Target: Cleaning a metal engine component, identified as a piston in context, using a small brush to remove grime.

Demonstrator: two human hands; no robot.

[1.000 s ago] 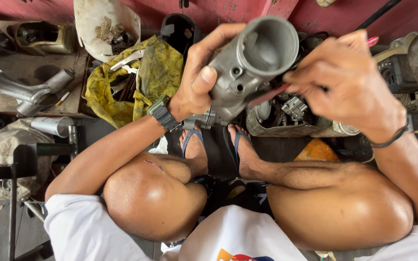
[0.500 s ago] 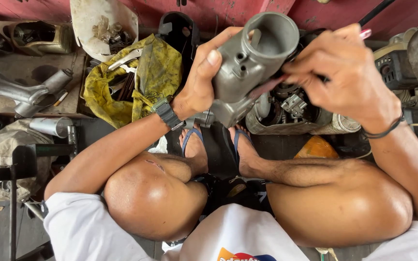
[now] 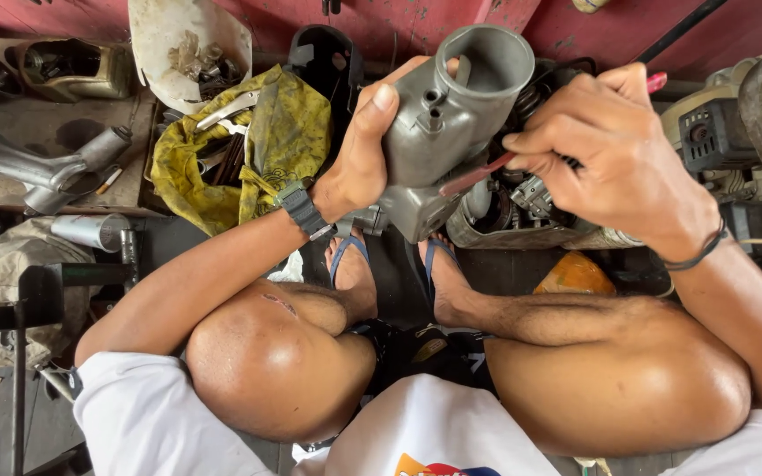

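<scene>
- Head view: person squatted on the floor, knees wide, feet in blue-strapped sandals [image 3: 387,264] below the work.
- Left hand [image 3: 359,163] was clamped around the left side of a grey cast-metal housing [image 3: 445,132], thumb lying up its near face, fingers wrapped behind. A black wristwatch [image 3: 304,210] sat on that wrist.
- Housing was held in the air above the feet, tilted, its wide round open mouth turned up and away toward the red wall [image 3: 399,22].
- Right hand [image 3: 615,154] was closed in a pinch on a thin red-handled tool [image 3: 478,174]; the tool's near end touched the right flank of the housing. A dark band [image 3: 698,254] circled the right wrist.
- Just behind and under the right hand: a small engine assembly [image 3: 522,211] with exposed parts, resting on the floor.
- Left of the housing: a yellow stained rag [image 3: 257,150] with metal tools lying on it.
- Further left: a white broken plastic tray [image 3: 189,44] holding small parts, and a grey metal arm-shaped part [image 3: 55,172].
- Beside the right knee: an orange object [image 3: 575,275], partly hidden, kind not told.
</scene>
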